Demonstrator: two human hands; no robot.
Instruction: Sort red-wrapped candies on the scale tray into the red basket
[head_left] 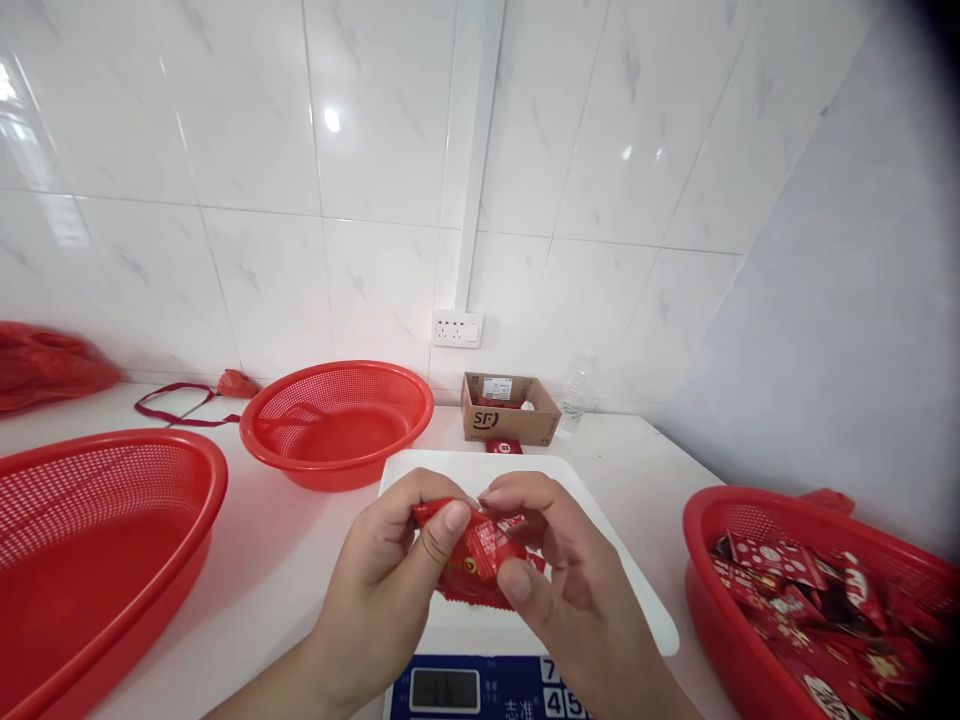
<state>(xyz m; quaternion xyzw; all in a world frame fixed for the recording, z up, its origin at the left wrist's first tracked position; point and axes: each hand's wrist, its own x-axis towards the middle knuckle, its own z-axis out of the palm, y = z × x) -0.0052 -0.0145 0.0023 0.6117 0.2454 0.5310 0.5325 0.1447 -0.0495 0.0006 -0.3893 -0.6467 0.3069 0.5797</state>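
Both my hands hold a small red packet [480, 556] with white print, just above the white platform of an electronic scale [525, 470]. My left hand [390, 580] pinches the packet's left end between thumb and fingers. My right hand [574, 580] grips its right side with thumb and curled fingers. More red wrapping shows beneath the packet, partly hidden by my fingers. The scale's blue front panel with display [444, 690] sits at the bottom edge.
A red basket [757, 640] full of red and dark wrapped packets stands at the right. An empty red basket [97, 560] is at the left, another [337, 420] behind. A small cardboard box [510, 408], a red bag [45, 365] and a clear bottle [577, 395] sit by the tiled wall.
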